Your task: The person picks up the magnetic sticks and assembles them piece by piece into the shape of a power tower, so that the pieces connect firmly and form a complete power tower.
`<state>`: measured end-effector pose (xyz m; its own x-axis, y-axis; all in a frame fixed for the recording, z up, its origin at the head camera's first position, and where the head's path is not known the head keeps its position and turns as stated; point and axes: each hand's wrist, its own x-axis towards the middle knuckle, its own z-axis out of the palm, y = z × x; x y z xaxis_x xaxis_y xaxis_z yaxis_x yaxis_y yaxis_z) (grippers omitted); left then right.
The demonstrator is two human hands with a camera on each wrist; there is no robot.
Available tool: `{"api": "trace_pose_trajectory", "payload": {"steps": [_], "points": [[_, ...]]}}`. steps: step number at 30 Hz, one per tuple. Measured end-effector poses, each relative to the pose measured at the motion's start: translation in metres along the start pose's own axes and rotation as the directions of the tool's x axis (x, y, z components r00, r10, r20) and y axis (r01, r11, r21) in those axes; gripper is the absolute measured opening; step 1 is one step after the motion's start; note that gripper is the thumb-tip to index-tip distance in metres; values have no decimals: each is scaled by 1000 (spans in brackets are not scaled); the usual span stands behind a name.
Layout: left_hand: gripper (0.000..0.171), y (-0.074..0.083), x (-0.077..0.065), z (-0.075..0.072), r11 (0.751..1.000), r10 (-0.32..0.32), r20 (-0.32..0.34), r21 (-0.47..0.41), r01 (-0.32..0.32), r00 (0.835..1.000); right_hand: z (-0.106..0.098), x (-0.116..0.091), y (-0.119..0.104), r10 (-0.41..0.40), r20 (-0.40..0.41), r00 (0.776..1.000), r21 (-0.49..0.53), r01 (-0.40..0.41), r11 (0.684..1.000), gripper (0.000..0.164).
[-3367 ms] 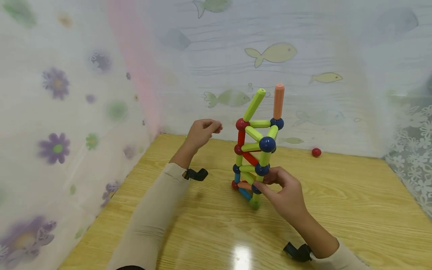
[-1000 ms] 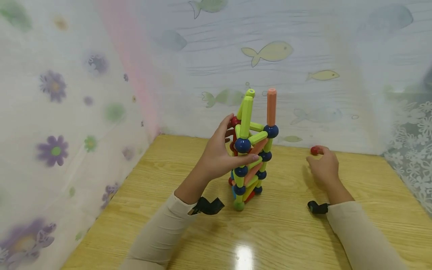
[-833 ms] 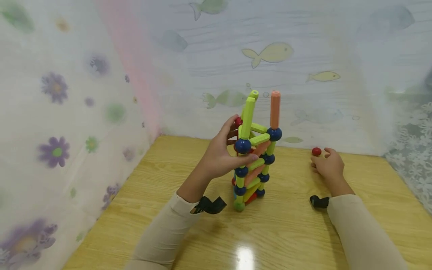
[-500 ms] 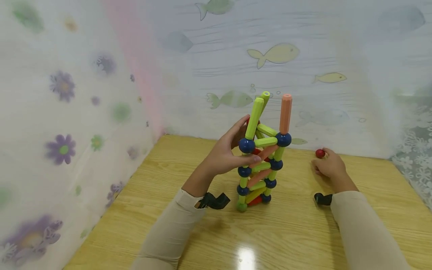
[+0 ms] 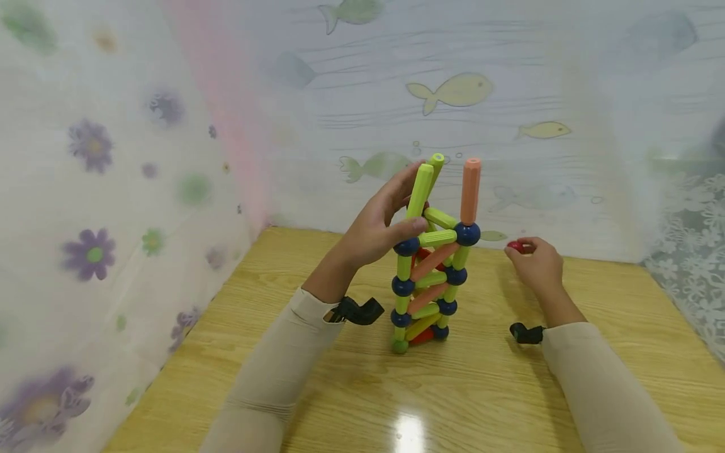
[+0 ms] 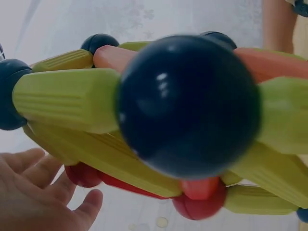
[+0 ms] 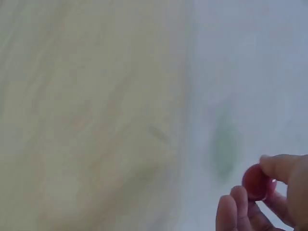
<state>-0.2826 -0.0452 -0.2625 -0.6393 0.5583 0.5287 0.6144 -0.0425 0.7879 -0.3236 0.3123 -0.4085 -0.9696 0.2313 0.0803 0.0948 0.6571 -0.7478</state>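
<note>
A tall tower (image 5: 430, 277) of short coloured sticks and balls stands upright on the table. From its top rise two light green sticks (image 5: 420, 189) and an orange stick (image 5: 471, 192). My left hand (image 5: 376, 223) is at the tower's upper left side, thumb in front near a dark blue ball and fingers behind the green sticks. In the left wrist view its fingers (image 6: 38, 168) look loosely spread beside the tower; whether they touch it is unclear. My right hand (image 5: 540, 264) pinches a red ball (image 7: 257, 183) between thumb and fingers, right of the tower.
The wood-grain table (image 5: 340, 390) ends at a pale curtain (image 5: 340, 94) printed with fish. Another curtain (image 5: 45, 189), with purple flowers, hangs at the left. Black wrist cameras (image 5: 358, 311) stick out from both sleeves.
My right hand reached the red ball at the table's back, took hold of it and moved it slightly left. My left hand came to the tower, then slid up from its middle. The tower turned.
</note>
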Motion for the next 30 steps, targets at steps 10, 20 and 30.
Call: {"api": "trace_pose_trajectory", "payload": {"steps": [10,20,30], "points": [[76,11,17,5,999,7,-40,-41,-9,999,-51,-61,-188,-468,-232,852,775,453,440,40],[55,8,19,6,991,7,-23,-131,-10,1000,-61,-92,-231,-574,-277,771,725,560,402,36],[42,8,22,6,988,51,-35,-142,-56,998,-56,-96,-247,-604,-222,765,574,604,553,35]]}}
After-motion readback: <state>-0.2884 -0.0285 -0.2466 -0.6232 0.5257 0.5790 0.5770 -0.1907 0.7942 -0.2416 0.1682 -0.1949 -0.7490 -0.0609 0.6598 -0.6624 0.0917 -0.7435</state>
